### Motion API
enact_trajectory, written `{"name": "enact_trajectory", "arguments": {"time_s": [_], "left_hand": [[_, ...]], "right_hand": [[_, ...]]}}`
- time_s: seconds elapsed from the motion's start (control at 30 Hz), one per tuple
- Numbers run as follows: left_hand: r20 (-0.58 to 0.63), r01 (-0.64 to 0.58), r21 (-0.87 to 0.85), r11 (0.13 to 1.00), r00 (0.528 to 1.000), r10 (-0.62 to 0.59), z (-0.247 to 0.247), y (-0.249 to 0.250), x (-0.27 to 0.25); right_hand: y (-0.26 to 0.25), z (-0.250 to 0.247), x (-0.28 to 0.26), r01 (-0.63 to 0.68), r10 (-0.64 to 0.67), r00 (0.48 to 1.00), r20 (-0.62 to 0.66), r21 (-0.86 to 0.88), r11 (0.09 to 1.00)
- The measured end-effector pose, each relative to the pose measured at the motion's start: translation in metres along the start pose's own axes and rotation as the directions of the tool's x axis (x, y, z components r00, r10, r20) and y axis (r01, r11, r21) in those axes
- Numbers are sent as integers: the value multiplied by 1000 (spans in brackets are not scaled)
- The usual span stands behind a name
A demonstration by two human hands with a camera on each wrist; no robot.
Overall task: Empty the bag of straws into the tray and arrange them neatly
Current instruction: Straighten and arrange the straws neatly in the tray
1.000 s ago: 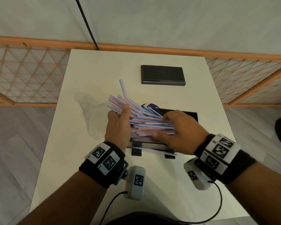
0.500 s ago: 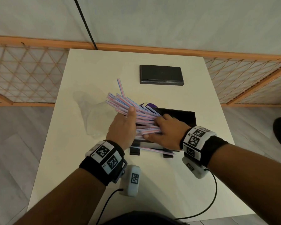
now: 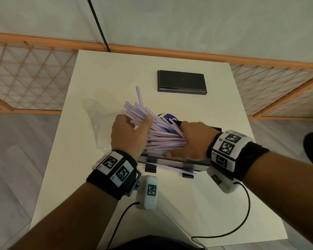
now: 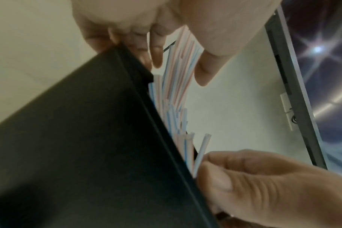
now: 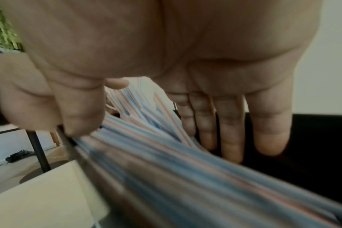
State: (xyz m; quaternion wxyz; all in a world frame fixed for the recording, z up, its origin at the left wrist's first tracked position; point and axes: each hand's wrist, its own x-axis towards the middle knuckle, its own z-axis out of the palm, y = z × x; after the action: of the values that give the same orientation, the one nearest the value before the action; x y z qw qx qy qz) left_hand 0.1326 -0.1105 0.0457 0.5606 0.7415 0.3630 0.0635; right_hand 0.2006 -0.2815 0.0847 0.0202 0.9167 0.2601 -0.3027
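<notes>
A fanned bundle of pink-and-blue striped straws (image 3: 157,130) is held over the black tray (image 3: 199,164) at the table's middle. My left hand (image 3: 134,130) grips the bundle's left part, thumb on top. In the left wrist view the straws (image 4: 178,86) run between its thumb and fingers beside the tray wall (image 4: 88,154). My right hand (image 3: 188,139) holds the right ends; in the right wrist view the straws (image 5: 166,162) pass between thumb and fingers. One straw (image 3: 172,167) lies across the tray's front edge. The empty clear bag (image 3: 98,120) lies on the table to the left.
A second flat black tray (image 3: 182,82) sits at the far side of the white table (image 3: 224,204). A purple object (image 3: 167,117) shows behind the straws. Wooden lattice railings stand past the table's left and right edges.
My right hand has slid left along the bundle toward my left hand, bunching the straws tighter. The left hand has shifted slightly forward; the stray straw on the tray's front has stayed.
</notes>
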Motion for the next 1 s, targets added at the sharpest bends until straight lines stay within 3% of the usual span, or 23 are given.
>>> {"name": "enact_trajectory", "arguments": {"time_s": [0.07, 0.17, 0.4, 0.5, 0.63, 0.77, 0.9, 1.0], "left_hand": [[23, -62, 80, 995, 998, 60, -3, 1, -2], [50, -65, 162, 985, 997, 58, -4, 4, -5], [28, -136, 210, 968, 991, 133, -8, 12, -9], [15, -102, 101, 990, 995, 101, -7, 5, -10], [62, 128, -179, 976, 991, -118, -8, 6, -14], [88, 195, -257, 947, 980, -178, -13, 16, -16], [223, 229, -130, 965, 955, -196, -10, 19, -21], [265, 101, 43, 994, 958, -109, -9, 18, -24]], "right_hand": [[1, 12, -2, -11, 11, 1000, 6, 83, 997], [1, 20, -2, -27, 22, 999, 43, 118, 993], [-6, -15, 0, 56, -25, 967, 255, -113, 992], [-5, -12, -2, 67, -42, 973, 226, -103, 992], [-4, 7, -12, 46, -52, 987, 152, 45, 998], [-2, 9, -18, 16, -18, 996, 87, 23, 1000], [6, 12, -20, -75, 80, 995, -64, 82, 994], [9, 20, -21, -76, 98, 990, -99, 211, 975]]}}
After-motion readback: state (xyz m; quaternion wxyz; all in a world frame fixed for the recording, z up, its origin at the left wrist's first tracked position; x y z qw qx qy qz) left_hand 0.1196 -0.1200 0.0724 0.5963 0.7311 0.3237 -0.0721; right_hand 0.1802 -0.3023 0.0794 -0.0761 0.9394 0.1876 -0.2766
